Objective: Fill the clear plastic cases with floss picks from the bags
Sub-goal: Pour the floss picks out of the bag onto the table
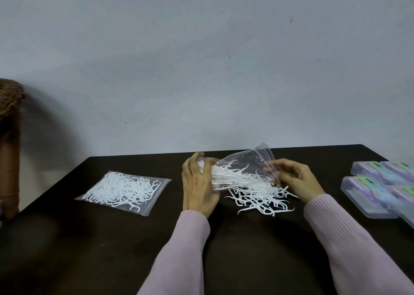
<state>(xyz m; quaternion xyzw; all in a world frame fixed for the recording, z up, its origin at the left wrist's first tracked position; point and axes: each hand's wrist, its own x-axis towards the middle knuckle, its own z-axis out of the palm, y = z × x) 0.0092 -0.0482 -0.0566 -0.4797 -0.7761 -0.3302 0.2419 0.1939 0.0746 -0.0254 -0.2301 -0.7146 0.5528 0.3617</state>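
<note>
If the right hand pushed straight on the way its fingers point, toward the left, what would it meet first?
Probably the clear bag its fingers already pinch, then the floss picks spilling from it, and beyond them the left hand. Depth is unclear.

We hold a clear bag tilted above the dark table: our left hand grips its closed end, our right hand pinches its open edge. Floss picks lie in a loose heap under the bag's mouth, near the far edge. A second, full bag lies flat toward the left edge. Clear cases sit at the right edge.
</note>
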